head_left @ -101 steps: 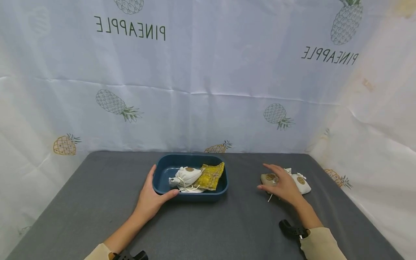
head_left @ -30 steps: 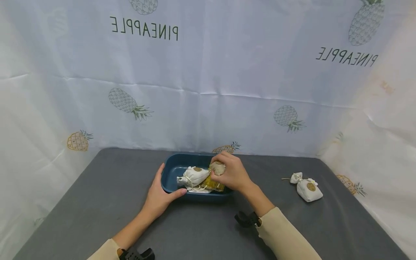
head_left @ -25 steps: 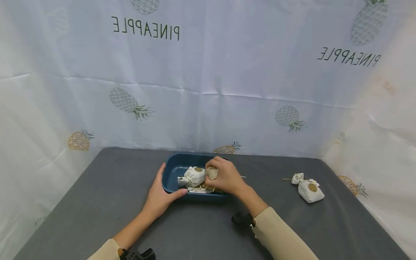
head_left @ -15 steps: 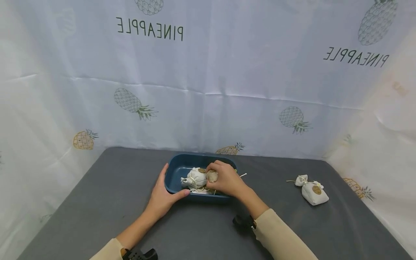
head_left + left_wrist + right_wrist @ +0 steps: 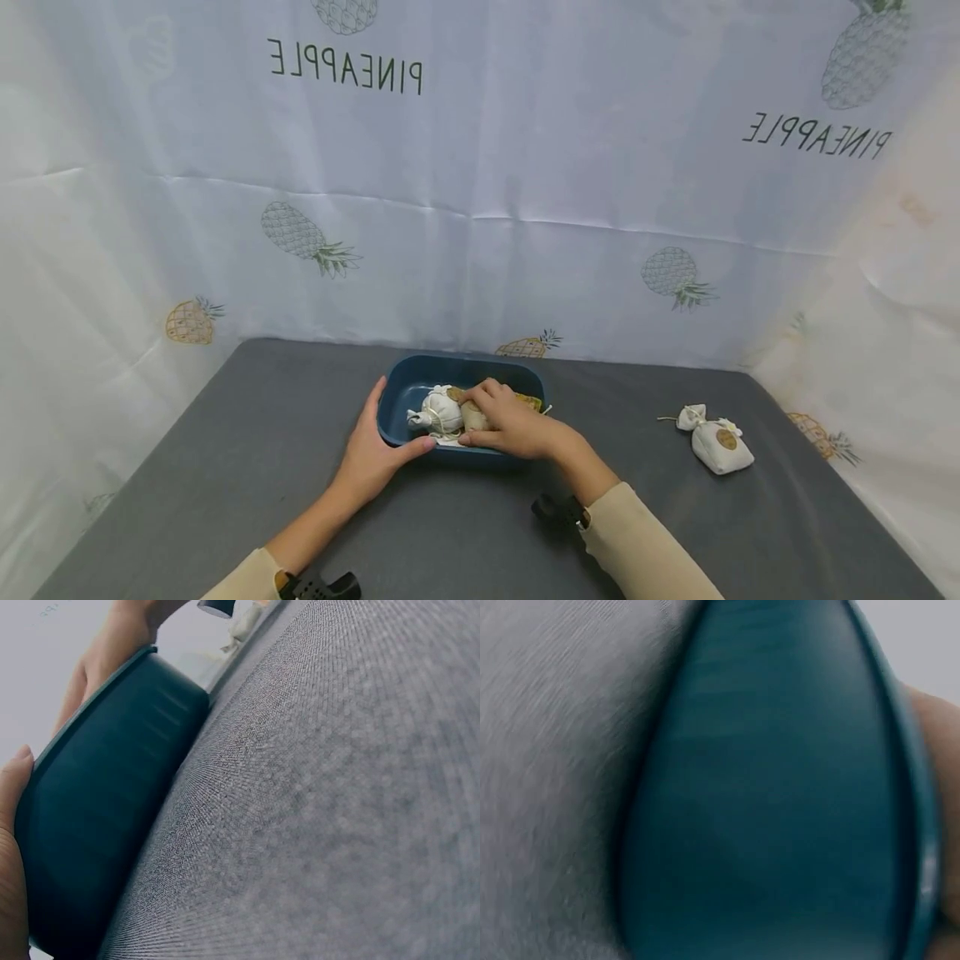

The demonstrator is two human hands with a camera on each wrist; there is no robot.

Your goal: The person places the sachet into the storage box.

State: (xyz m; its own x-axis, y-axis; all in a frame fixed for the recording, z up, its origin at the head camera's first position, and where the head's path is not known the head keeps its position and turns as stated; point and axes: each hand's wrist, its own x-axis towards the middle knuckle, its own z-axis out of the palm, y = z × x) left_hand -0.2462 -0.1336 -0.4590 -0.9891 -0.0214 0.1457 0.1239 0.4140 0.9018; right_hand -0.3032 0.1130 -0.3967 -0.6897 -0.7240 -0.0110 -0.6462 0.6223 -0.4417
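Note:
In the head view my left hand [image 5: 372, 450] holds the near left corner of a blue plastic tub [image 5: 402, 385], thumb on the front rim and fingers along the side. Over the tub's right half, my right hand [image 5: 517, 425] rests on a beige drawstring sachet [image 5: 474, 417] with fingers and thumb spread. A white drawstring sachet [image 5: 442, 410] lies left of it, touching or nearly so. Part of a yellow packet [image 5: 529, 402] shows behind the right hand. The left wrist view shows the tub's outer wall [image 5: 112, 780]; the right wrist view shows its wall [image 5: 757, 780], blurred.
Another white drawstring sachet [image 5: 722, 447] lies on the grey-covered table [image 5: 450, 533] to the right. A pineapple-printed curtain [image 5: 480, 167] hangs behind the table, and pale cloth hangs at both sides.
My right hand has carried the beige sachet from the table's right side into the tub. It has lowered, shifted the sachet left, and its fingers have loosened. The left hand stays on the tub.

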